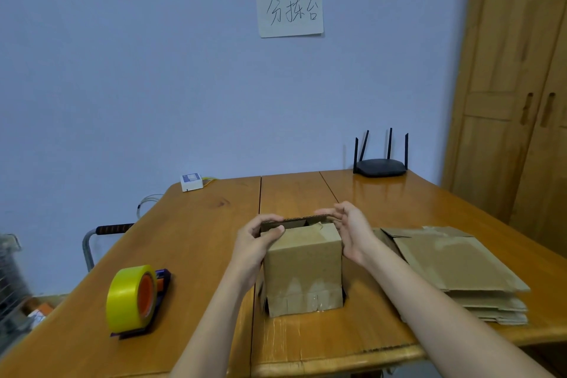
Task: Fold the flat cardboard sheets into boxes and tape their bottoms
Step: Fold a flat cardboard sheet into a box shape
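Left grip (257,242): pinches the box's top flap at its 9 o'clock end.
Right grip (349,230): fingers curled on the flap's 3 o'clock end.
Box (303,270): upright, mid-counter (199,224).
Sheets (454,270): stacked, 3 o'clock of box.
Tape (132,298): 9 o'clock.

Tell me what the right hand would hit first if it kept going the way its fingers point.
The right hand points left across the top of the brown cardboard box, along its raised flap. Going on, it would likely first meet the left hand gripping the opposite corner, though depth is unclear.
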Available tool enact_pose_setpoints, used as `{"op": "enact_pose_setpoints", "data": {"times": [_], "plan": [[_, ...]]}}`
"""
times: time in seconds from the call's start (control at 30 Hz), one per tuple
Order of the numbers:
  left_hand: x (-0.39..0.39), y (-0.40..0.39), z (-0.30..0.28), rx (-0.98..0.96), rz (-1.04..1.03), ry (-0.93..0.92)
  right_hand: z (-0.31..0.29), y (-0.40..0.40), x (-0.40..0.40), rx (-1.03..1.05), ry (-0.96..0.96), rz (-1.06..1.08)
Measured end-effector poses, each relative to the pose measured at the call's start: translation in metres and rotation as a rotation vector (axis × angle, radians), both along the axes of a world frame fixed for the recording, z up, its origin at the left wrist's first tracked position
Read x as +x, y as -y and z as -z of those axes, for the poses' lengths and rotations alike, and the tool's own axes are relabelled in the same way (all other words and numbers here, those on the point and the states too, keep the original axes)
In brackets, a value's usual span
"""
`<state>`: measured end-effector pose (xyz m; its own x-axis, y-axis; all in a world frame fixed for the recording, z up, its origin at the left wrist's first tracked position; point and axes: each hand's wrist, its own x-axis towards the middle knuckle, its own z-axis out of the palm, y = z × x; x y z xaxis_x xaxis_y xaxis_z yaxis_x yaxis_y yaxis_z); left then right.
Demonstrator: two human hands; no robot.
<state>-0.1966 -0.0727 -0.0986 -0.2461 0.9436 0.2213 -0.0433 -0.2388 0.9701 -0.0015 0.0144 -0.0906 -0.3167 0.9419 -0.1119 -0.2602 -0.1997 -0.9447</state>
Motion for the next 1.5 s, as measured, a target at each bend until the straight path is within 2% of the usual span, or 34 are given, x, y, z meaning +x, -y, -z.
{"op": "enact_pose_setpoints", "data": {"times": [0.17,0.33,0.5,0.53,0.63,0.7,0.77,0.9,1.07,1.2,1.27,1.37,1.5], "plan": [[-0.004,-0.002,0.002,0.010,-0.024,-0.066,0.001,0.013,-0.001,0.222,0.259,-0.011],[-0.005,0.001,-0.002,0.028,-0.066,-0.207,-0.002,0.022,-0.001,0.282,0.275,0.030],[-0.007,0.000,-0.010,0.001,-0.085,-0.450,-0.005,0.020,-0.005,0.248,0.316,0.020],[-0.006,-0.001,-0.013,0.003,-0.110,-0.531,-0.005,0.020,-0.006,0.244,0.322,0.023],[0.004,-0.002,-0.020,0.012,-0.256,-0.962,-0.003,0.017,-0.008,0.242,0.343,0.042],[0.013,-0.001,-0.022,0.048,-0.274,-1.182,-0.003,0.017,-0.009,0.238,0.358,0.041],[0.022,0.001,-0.019,0.053,-0.213,-1.306,-0.004,0.016,-0.008,0.227,0.351,0.039],[0.029,0.000,-0.009,-0.090,-0.128,-1.506,-0.006,0.017,-0.006,0.244,0.377,0.025],[0.026,-0.002,-0.011,-0.139,-0.076,-1.589,-0.010,0.020,-0.005,0.488,0.604,0.000],[0.026,-0.002,-0.013,-0.170,-0.042,-1.630,-0.012,0.025,-0.016,0.780,1.127,0.038],[0.026,-0.003,-0.014,-0.174,-0.025,-1.636,-0.016,0.031,-0.024,0.900,1.277,-0.009],[0.023,-0.004,-0.016,-0.173,0.013,-1.604,-0.016,0.035,-0.031,0.880,1.414,-0.121],[0.013,-0.007,-0.016,-0.184,0.056,-1.488,-0.017,0.034,-0.031,0.800,1.501,-0.203]]}}
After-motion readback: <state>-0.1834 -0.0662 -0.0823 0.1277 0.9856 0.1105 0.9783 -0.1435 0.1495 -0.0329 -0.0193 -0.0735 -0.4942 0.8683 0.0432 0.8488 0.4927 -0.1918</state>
